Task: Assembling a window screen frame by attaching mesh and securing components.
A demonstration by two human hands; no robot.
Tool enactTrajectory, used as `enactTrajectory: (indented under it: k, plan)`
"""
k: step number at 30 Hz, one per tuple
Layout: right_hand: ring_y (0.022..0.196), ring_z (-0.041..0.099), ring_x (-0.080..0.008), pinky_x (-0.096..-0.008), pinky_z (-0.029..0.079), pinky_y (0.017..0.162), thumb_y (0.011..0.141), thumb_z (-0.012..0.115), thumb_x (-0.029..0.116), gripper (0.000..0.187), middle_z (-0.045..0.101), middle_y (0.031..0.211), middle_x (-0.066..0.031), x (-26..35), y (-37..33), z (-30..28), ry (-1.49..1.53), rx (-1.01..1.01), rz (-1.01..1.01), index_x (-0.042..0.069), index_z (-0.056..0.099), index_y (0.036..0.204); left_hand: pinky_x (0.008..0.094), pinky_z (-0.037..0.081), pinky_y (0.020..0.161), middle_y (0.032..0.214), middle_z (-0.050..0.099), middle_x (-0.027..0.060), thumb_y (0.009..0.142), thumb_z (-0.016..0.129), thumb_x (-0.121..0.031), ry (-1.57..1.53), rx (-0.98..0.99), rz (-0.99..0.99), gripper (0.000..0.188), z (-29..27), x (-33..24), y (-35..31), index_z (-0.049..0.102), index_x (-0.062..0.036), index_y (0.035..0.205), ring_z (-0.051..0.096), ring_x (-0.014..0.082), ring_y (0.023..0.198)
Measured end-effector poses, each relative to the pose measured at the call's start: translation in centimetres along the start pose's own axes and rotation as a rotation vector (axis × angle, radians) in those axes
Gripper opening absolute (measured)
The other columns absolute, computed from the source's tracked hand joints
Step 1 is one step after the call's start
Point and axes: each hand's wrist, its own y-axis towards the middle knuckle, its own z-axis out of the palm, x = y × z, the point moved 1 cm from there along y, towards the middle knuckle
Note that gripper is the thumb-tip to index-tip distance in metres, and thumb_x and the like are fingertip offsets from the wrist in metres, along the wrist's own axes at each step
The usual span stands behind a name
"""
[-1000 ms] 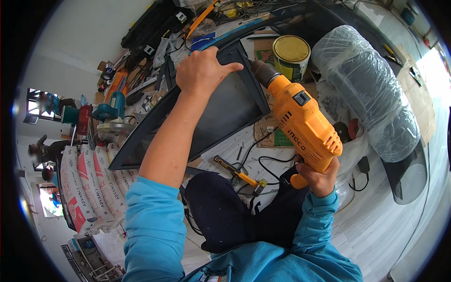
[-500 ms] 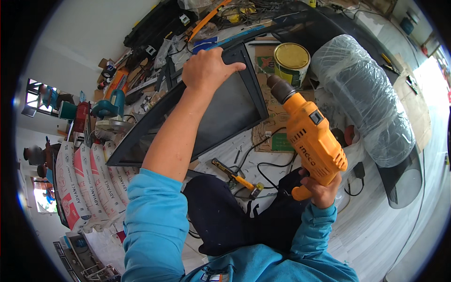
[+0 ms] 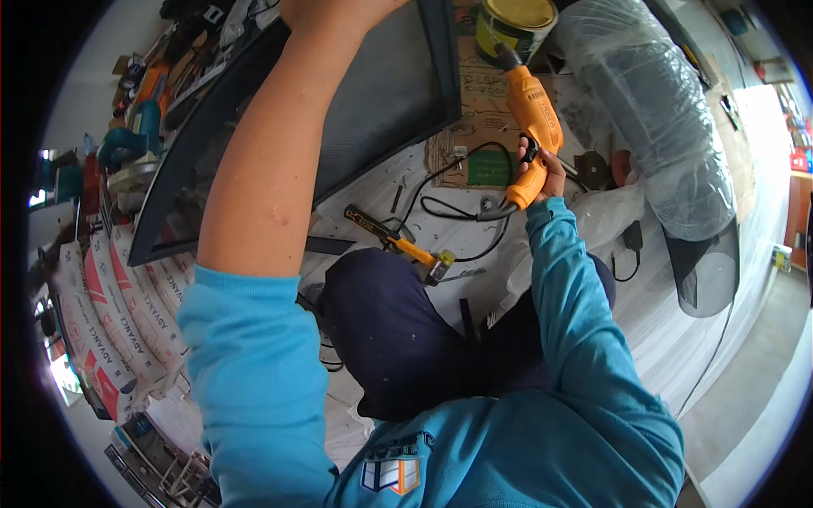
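My right hand [image 3: 544,176] is wrapped around the handle of an orange power drill [image 3: 535,110], its chuck pointing away from me beside a tin can [image 3: 508,38]. The drill's black cord runs back across the floor. On the left, my left arm reaches far forward over a black-framed mesh panel [image 3: 381,93]. Only the base of my left hand [image 3: 343,12] shows at the upper edge, by the panel's far side; its fingers are cut off from view. Between my knees and the panel lies a hammer [image 3: 398,241] with a black and yellow handle.
Flattened cardboard [image 3: 474,127] lies under the can. A large plastic-wrapped roll [image 3: 652,118] stretches along the right. Stacked sacks [image 3: 102,313] and a teal power saw [image 3: 131,140] stand at the left. Small metal pieces and a black plug [image 3: 633,237] lie on the floor.
The drill has moved forward, away from me, its tip now near the can. My view has tilted nearer my body, so my left hand is mostly out of the picture.
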Motion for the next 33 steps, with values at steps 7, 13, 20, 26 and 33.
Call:
enactTrajectory:
  k: [7,13,20,26,33]
  plan:
    - [0.099,0.067,-0.0293,-0.0382,0.061,0.074,0.088,0.057,0.012,0.048,0.065,0.114,-0.0162,1.1,2.9,-11.5,0.049,-0.063,0.042,-0.003,0.045,0.132,0.0437,0.053,0.086,0.105,0.068,0.019,0.069,0.081,-0.043,0.006,-0.111,0.153,0.056,0.6,0.8,-0.8,0.068,-0.0035,0.107,0.066,0.0328,0.1]
    - [0.096,0.067,-0.0272,-0.0376,0.061,0.07,0.086,0.06,0.009,0.048,0.066,0.112,-0.0133,1.2,3.1,-12.7,-0.061,-0.162,0.032,-0.001,0.047,0.131,0.0441,0.052,0.086,0.104,0.067,0.0205,0.068,0.082,-0.042,-0.023,0.026,0.071,0.059,0.0,-0.1,-0.9,0.066,-0.0031,0.11,0.065,0.0354,0.1]
    - [0.09,0.068,-0.025,-0.0331,0.061,0.065,0.081,0.066,0.007,0.042,0.068,0.104,-0.0118,4.4,2.0,-12.0,-0.208,-0.339,0.048,0.003,0.054,0.121,0.0429,0.051,0.083,0.096,0.069,0.0191,0.066,0.082,-0.044,0.115,-0.23,0.109,0.058,0.3,-1.8,-2.9,0.067,-0.0033,0.105,0.066,0.0342,0.095]
    - [0.091,0.067,-0.026,-0.0397,0.059,0.066,0.078,0.074,0.022,0.056,0.067,0.105,-0.0122,12.9,5.5,-13.6,-0.855,-0.668,0.121,0.004,0.052,0.126,0.0416,0.051,0.081,0.094,0.069,0.0182,0.063,0.083,-0.047,0.037,-0.065,0.132,0.062,0.5,-2.7,-1.9,0.067,-0.0034,0.104,0.067,0.033,0.093]
    - [0.106,0.06,-0.0363,-0.045,0.046,0.097,0.072,0.069,0.007,0.043,0.062,0.111,-0.0166,6.6,7.9,-2.6,-2.239,-1.151,-0.717,0.01,0.066,0.114,0.0407,0.053,0.083,0.101,0.069,0.0201,0.065,0.072,-0.066,0.152,-0.128,0.14,0.079,2.4,2.1,-0.8,0.066,-0.0072,0.117,0.067,0.0331,0.099]
